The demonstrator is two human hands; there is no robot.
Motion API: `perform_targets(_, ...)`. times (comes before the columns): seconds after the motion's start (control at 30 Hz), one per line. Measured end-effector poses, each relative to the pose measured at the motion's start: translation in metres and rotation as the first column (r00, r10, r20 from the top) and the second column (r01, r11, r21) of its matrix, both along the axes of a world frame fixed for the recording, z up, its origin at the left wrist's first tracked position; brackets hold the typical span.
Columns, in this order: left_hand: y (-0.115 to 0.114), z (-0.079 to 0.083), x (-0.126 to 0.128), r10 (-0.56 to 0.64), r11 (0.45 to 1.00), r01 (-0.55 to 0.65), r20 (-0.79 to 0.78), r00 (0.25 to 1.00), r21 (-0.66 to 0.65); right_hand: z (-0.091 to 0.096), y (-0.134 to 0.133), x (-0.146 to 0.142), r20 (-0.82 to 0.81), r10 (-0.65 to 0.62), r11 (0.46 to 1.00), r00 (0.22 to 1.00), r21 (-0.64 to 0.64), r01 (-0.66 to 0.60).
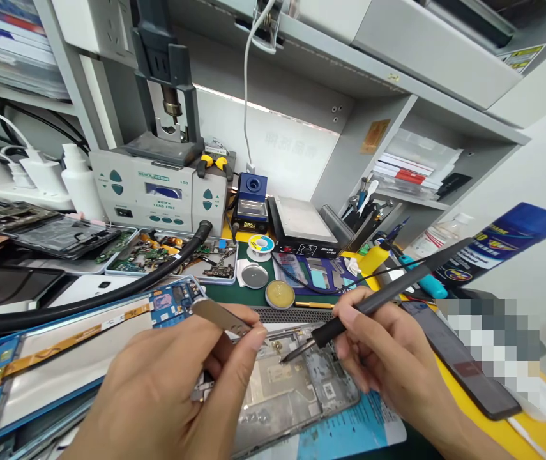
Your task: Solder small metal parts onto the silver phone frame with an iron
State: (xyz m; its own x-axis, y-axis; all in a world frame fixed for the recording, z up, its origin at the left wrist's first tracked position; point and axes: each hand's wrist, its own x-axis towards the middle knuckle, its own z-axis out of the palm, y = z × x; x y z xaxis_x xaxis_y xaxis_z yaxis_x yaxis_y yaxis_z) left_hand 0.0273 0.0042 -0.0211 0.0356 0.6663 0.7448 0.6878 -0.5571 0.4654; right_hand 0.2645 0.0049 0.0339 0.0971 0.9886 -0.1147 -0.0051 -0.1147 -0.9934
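My left hand [181,377] pinches a flat brownish metal strip [215,314] with a rounded end and small dots between thumb and fingers. Its lower end is hidden behind my fingertips. In my right hand [382,345] is a soldering iron [378,297] with a black handle, held like a pen. The iron's pointed tip is at the upper part of a bare metal phone frame [292,383]; whether it touches, I cannot tell. Under that frame lies a blue and white sheet [368,425]. A blue phone frame [76,345] with an orange ribbon cable rests beside my left hand.
A thick black hose [158,275] crosses the left side, over trays of circuit boards [219,262]. Behind stand a rework station [158,191], a small hot plate [301,223] and a solder spool [260,246]. Right are a dark phone [469,364] and a blue spray can [497,246].
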Motion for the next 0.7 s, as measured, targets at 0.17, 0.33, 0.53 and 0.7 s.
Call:
perform_targets(0.17,-0.0051,-0.0019,0.0001,0.050,0.997,-0.050,0.000,0.999,-0.064,-0.0009,0.0003,0.0009,0.030,0.021,1.000,0.999,0.011,-0.021)
perform_targets(0.33,-0.0031,-0.0039,-0.0005,0.059,0.996,-0.058,0.007,0.998,-0.063,-0.0017,0.0006,0.0021,0.042,0.015,1.000,0.999,0.003,-0.015)
perform_targets(0.53,-0.0014,-0.0006,0.0008,0.029,0.998,-0.028,0.014,0.999,-0.057,-0.0014,0.0003,0.0023,0.028,0.001,1.000,1.000,-0.004,-0.001)
perform_targets(0.7,-0.0037,0.0031,0.0024,0.051,0.996,-0.050,0.009,0.999,-0.068,-0.0014,-0.0013,0.0020,0.024,0.006,1.000,1.000,0.006,-0.006)
